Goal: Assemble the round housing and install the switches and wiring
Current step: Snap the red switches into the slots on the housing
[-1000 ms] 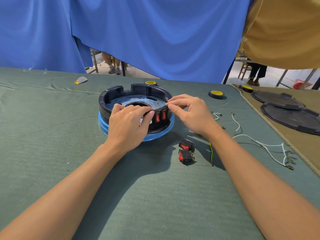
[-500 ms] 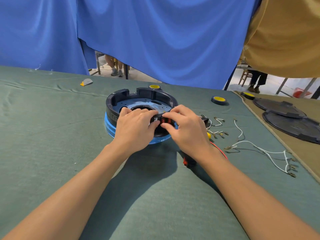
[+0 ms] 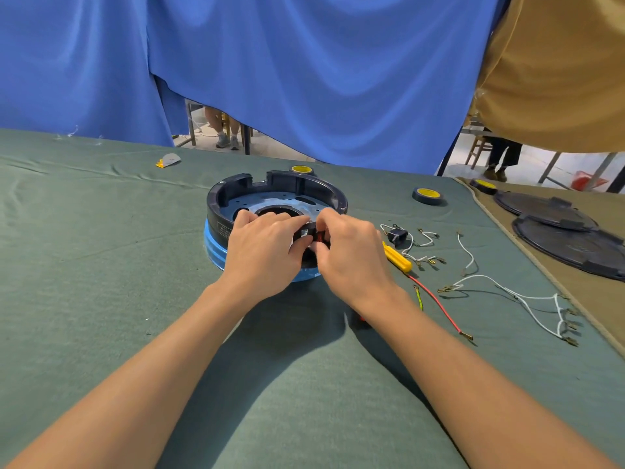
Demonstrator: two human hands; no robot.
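Round housing stands mid-table. Its near wall is gripped by the left hand, fingers curled over the rim. A red rocker switch is pinched there by the right hand. Step judged: switch seating. A square, firm push is called for next. White wires lie unfitted to the right.

A blue curtain is hanging beyond the worktop's far edge. A tape roll is lying near that edge, and two black discs are resting along the right edge.
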